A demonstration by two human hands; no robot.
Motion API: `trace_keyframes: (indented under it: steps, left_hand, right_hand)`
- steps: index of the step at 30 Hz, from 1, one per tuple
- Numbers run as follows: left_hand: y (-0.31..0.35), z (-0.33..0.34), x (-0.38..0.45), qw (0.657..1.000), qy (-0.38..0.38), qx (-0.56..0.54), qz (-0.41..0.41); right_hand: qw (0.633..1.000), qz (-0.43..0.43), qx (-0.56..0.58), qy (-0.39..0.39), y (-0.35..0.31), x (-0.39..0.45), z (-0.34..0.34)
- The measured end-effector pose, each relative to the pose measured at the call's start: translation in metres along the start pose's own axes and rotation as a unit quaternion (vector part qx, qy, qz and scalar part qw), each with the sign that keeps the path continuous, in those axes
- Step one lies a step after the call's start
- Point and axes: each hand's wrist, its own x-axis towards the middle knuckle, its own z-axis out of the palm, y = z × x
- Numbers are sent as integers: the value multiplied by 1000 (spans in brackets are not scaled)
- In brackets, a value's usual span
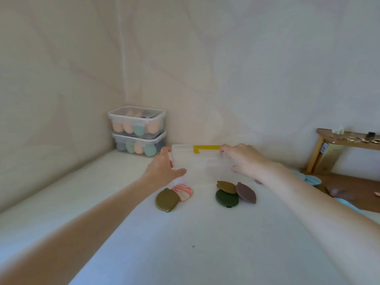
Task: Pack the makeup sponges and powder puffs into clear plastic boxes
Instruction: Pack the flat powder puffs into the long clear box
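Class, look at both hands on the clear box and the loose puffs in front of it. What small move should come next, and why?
Probably draw the clear box closer and open it. The left hand and right hand grip its two ends, while five puffs, among them the olive puff and the dark green puff, lie unpacked on the white surface.

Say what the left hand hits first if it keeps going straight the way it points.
Left hand already touches the clear box at its left side. Pushed further up-right, it likely meets the yellow strip behind, then the wall; depth is unclear.
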Motion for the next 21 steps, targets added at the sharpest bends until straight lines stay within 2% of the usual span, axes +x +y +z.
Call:
trace_keyframes:
  steps: [4,8,12,17,19,21]
  left_hand:
    - [8,-15,-27,996,-63,39,41]
    - [15,-27,-44,978,-122,152,78]
    - [20,-36,-44,975,-202,71,58]
    - [12,-28,-51,980,-193,-38,43]
    - [5,-24,-52,981,-179,-57,50]
    - [0,-21,-51,982,-162,-82,56]
  right_hand:
    - [999,3,7,-31,0,-30,-15]
    - [996,0,68,-50,7,-42,-21]
    - [987,0,133,-87,13,-46,-35]
    - [980,5,175,-92,23,-50,-46]
    - [981,16,185,-50,23,-50,-52]
    - [980,65,166,86,18,-45,-56]
